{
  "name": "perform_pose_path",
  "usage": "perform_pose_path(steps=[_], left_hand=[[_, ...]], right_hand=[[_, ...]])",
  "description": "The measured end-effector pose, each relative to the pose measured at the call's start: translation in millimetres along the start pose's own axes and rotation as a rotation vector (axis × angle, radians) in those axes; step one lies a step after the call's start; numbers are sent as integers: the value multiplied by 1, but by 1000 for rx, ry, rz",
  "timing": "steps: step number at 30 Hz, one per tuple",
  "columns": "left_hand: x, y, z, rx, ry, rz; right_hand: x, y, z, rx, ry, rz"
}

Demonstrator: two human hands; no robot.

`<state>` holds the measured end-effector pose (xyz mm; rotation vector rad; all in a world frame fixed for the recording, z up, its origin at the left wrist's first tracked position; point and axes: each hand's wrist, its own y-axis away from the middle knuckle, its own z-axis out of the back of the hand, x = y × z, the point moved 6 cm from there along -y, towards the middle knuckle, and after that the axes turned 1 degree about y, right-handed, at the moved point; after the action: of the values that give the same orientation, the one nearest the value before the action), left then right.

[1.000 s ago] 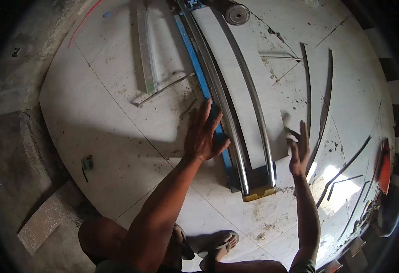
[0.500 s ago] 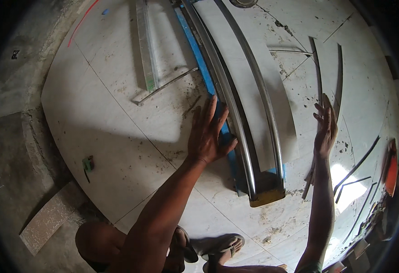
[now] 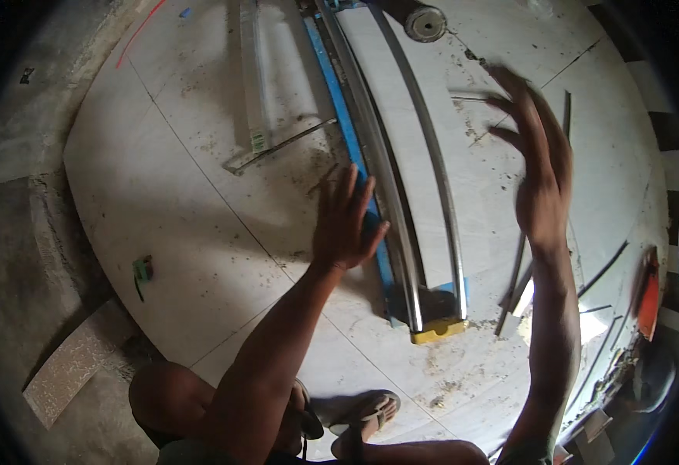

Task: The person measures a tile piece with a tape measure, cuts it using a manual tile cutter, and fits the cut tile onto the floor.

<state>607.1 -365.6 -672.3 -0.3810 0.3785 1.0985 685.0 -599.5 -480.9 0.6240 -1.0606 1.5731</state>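
- far L: patterned offcut on grey concrete, nr the edge of the pale tiled floor
- thin red strip up top L, curved
- small green item on tiles, too small to ID
- flat metal bar up top, lying lengthwise; thin rod just below its nr end, set at a slant
- L hand: palm down, fingers spread w/ thumb out, laid over blue side of the frame; no grip on anything that I can see
- long railed frame, abt centre, on floor, running from top edge down twd the feet: blue side strip, two shiny rails, yellow end piece at nr end
- pale slab lies lengthwise on frame, partly under rails
- round disc-ended item up top, just R of frame
- R hand: raised, R of frame & apart from it, fingers extended, a bit bent, gaps between, blurred; nothing held
- dark narrow strip beside R hand; orange-red item far R, kind unclear
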Motion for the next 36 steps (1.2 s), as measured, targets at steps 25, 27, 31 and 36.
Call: perform_pose_path(steps=[25,27,31,36], left_hand=[[13,7,9,-343,15,177],[16,5,5,-357,44,182],[17,2,-3,-353,21,213],[16,9,-7,-355,19,189]], right_hand=[[116,134,23,544,-199,-1188],[129,166,32,523,-134,-1298],[135,237,55,477,-130,-1354],[145,304,70,471,-38,-1316]])
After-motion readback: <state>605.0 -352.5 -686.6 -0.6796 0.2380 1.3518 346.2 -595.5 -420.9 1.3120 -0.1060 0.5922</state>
